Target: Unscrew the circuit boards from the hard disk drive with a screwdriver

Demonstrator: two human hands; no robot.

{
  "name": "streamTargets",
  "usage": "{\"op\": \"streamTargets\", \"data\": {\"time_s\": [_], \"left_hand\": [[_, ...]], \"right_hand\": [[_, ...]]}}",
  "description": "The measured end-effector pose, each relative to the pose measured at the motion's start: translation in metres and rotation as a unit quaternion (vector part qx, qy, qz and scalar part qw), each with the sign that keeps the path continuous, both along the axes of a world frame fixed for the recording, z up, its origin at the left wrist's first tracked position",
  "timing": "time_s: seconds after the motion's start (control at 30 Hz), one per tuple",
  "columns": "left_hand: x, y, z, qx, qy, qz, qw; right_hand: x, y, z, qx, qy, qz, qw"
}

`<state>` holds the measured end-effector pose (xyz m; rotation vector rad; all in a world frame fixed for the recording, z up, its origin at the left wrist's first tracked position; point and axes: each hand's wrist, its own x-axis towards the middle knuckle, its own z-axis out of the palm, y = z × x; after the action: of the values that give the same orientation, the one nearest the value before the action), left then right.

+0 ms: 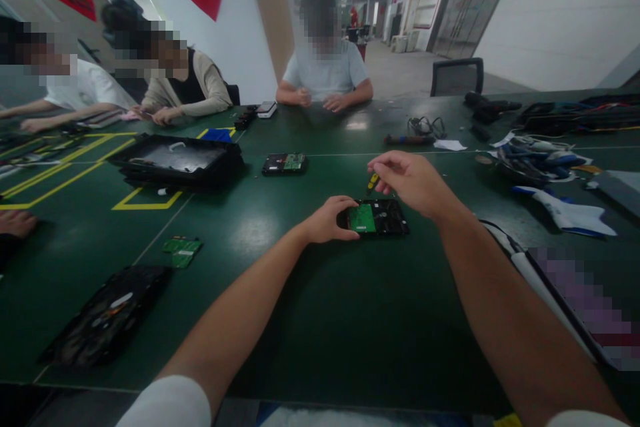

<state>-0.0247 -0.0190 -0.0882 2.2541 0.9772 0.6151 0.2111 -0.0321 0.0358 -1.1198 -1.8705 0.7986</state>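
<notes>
A black hard drive (384,217) with a green circuit board on top lies on the green table (310,307) in front of me. My left hand (330,219) grips the drive's left end and holds it flat. Just above the drive's far edge, my right hand (413,181) pinches a small yellow-handled screwdriver (373,181) that points down toward the drive.
A second drive (285,163) lies farther back. A stack of black trays (177,161) stands at back left, loose green boards (183,251) and a black tray (107,317) at near left. Cables and tools (537,159) crowd the right. Three people sit across; another hand (15,221) rests far left.
</notes>
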Motion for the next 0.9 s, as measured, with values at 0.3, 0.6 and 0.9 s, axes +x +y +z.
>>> {"op": "streamTargets", "data": {"time_s": [0.3,0.6,0.9], "left_hand": [[-0.0006,-0.0001,-0.0017,0.018,-0.002,-0.004,1.000],[0.0002,-0.0004,-0.0020,0.013,-0.005,0.001,1.000],[0.0006,-0.0012,0.0002,0.001,0.003,0.003,1.000]], "right_hand": [[0.0033,0.0046,-0.0046,0.033,-0.040,-0.080,0.995],[0.0011,0.0000,-0.0010,-0.028,0.005,0.023,0.999],[0.0000,0.0027,-0.0043,0.013,-0.022,-0.079,0.997]]}}
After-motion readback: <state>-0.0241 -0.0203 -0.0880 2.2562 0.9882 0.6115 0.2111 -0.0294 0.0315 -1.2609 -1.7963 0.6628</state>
